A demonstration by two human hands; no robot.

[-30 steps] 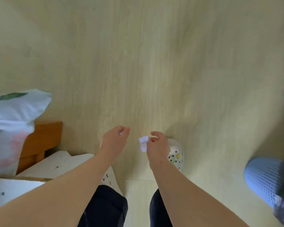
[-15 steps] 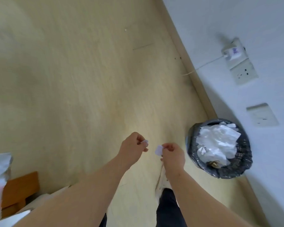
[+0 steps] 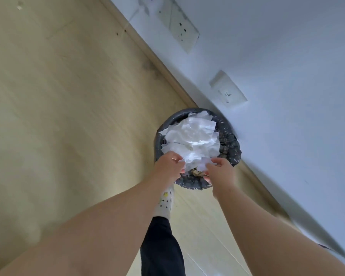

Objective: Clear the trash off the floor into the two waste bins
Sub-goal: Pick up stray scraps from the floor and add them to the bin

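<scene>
Nearest to me, two bare forearms reach forward from the lower edge of the view. Between them I read a dark trouser leg (image 3: pixel 161 246) and a foot in a pale shoe (image 3: pixel 166 202) marked with dark and yellow dots, planted on the floor (image 3: pixel 68 108). The floor is a matt, pale wood-grain surface.

Left hand (image 3: pixel 167 166): fingers curled, thumb and forefinger pinching a small white scrap (image 3: pixel 181 160) above the near rim of the waste bin (image 3: pixel 233 150).

Right hand (image 3: pixel 220 172): fingers curled, pinching a flat white paper piece (image 3: pixel 204 163) above the same rim. The two hands are near each other and do not touch.

The waste bin is round and lined with a dark, wrinkled bag folded over its rim. It stands at the floor's edge against the skirting board (image 3: pixel 163 66), just ahead of the shoe. Crumpled white sheets (image 3: pixel 191 136), glossy in places, are heaped above the rim. Brownish debris (image 3: pixel 196 172) shows beneath them at the near side.

Beyond the tan skirting board rises a smooth pale wall (image 3: pixel 287 66). It carries a raised rectangular plate (image 3: pixel 228 92) just above the bin, and farther along a flat socket plate (image 3: pixel 178 22) with pin holes.
</scene>
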